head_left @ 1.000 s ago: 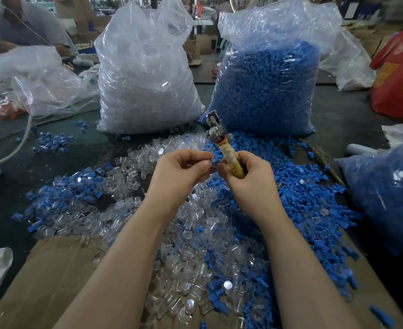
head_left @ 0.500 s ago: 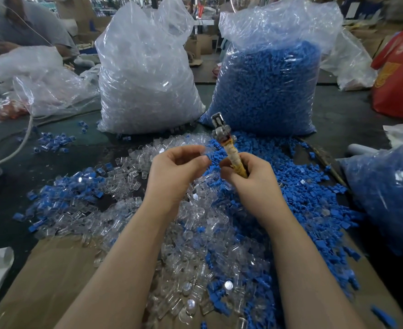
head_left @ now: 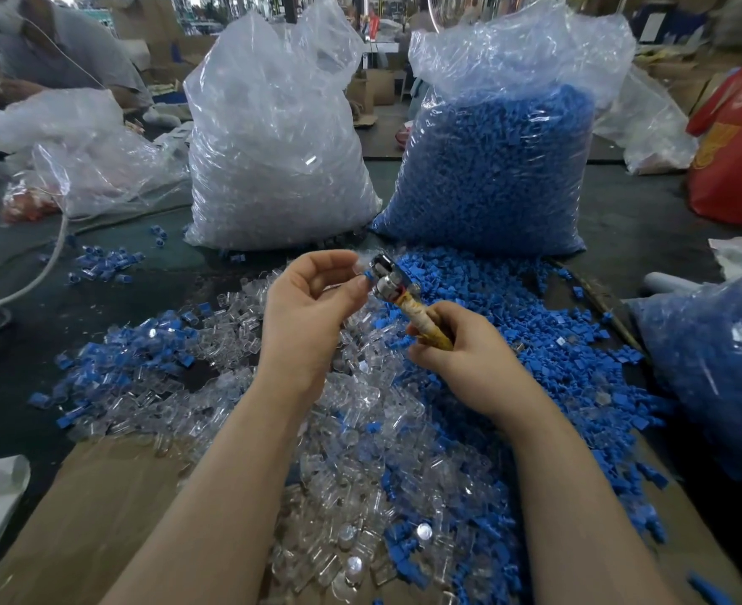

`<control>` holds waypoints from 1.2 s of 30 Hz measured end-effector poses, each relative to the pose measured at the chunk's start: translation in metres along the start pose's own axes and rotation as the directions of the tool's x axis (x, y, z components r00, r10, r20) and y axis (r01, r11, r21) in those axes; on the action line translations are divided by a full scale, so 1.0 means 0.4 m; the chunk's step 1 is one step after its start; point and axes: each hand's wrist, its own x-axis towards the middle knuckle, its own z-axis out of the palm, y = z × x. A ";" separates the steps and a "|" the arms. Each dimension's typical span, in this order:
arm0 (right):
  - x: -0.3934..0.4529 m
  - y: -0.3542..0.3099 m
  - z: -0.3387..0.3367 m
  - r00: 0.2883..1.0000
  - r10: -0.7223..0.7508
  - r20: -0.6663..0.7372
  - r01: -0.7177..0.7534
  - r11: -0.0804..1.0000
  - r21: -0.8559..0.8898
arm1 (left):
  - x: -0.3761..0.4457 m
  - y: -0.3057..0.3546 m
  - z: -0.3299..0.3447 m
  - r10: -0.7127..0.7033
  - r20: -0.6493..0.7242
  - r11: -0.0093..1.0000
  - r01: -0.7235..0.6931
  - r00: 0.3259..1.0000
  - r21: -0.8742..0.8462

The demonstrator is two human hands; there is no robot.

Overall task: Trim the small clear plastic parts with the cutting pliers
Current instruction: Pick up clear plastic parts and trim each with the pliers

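My right hand grips the cutting pliers by their yellow-wrapped handles, with the metal jaws tilted up and to the left. My left hand pinches a small clear plastic part with a blue bit on it, right against the jaws. Whether the jaws are closed on the part I cannot tell. Below both hands a heap of small clear plastic parts lies spread on the table, mixed with loose blue pieces.
A big bag of clear parts and a big bag of blue pieces stand behind the heap. Another blue-filled bag sits at the right, a red bag beyond it. Brown cardboard covers the near table. A person sits far left.
Both hands have risen slightly. The left hand has lifted the part up to the pliers' jaws, and the pliers have tipped further to the left.
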 end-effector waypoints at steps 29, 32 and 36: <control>-0.008 -0.004 0.009 0.993 -0.071 -0.095 0.036 0.945 -0.326 | -0.004 -0.001 -0.001 -0.044 0.007 0.996 0.045 0.999 -0.076; -0.007 -0.005 0.010 0.995 -0.058 -0.075 0.029 0.939 -0.342 | -0.002 -0.002 -0.004 -0.083 0.018 0.993 0.085 0.996 -0.077; -0.004 -0.005 0.011 0.990 -0.034 -0.135 -0.017 0.935 -0.355 | 0.010 -0.003 -0.020 -0.226 -0.059 0.966 0.216 0.972 -0.142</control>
